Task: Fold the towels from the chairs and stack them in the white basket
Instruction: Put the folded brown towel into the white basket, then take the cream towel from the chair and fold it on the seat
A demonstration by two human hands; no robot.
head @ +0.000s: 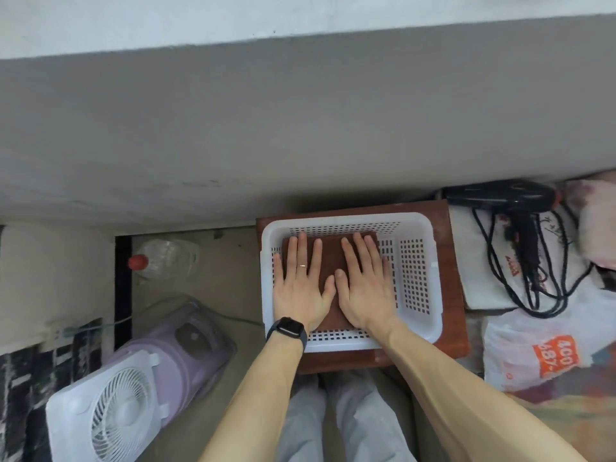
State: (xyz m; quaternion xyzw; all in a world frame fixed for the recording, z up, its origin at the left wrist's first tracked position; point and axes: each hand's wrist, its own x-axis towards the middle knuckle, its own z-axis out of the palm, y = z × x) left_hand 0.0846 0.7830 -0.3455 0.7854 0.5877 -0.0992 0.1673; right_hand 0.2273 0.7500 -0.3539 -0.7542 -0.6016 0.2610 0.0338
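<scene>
A white perforated basket (416, 281) stands on a reddish-brown stool (450, 295) right in front of me. Inside it, on the left side, lies a folded brown towel (330, 258). My left hand (301, 281), with a ring and a black watch on the wrist, lies flat on the towel's left part with fingers spread. My right hand (361, 285) lies flat beside it on the towel's right part. Neither hand grips anything. The right third of the basket holds nothing. No chairs or other towels are in view.
A grey wall rises just behind the stool. On the floor to the left lie a white and lilac fan (133, 388) and a plastic bottle with a red cap (163, 258). To the right are a black hair dryer with its cord (520, 228) and plastic bags (540, 348).
</scene>
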